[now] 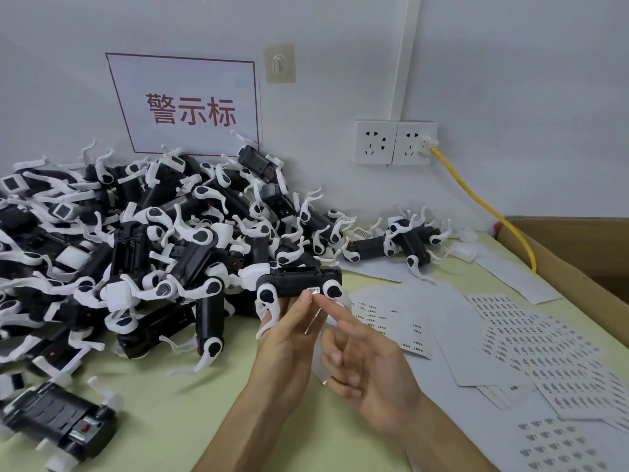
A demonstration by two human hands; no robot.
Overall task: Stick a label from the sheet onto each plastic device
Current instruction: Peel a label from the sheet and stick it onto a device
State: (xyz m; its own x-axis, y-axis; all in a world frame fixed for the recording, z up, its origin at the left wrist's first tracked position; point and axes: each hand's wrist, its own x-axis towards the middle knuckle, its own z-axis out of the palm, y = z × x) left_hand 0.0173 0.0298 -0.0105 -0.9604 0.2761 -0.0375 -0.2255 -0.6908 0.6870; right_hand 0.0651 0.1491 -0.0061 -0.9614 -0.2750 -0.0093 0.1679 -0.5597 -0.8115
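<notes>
Left hand (289,338) pinches device (299,282), held beside pile (136,240); label (313,290) on its side; right hand (367,362) holds nothing, index straight at label; pile likely pending; label sheets (531,338) right, partly used.

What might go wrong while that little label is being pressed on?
The label sits near the device's lower edge under a fingertip of the right hand, so it may go on crooked or peel. The left hand holds the device beside the pile, so finished and unlabelled ones could mix.
</notes>
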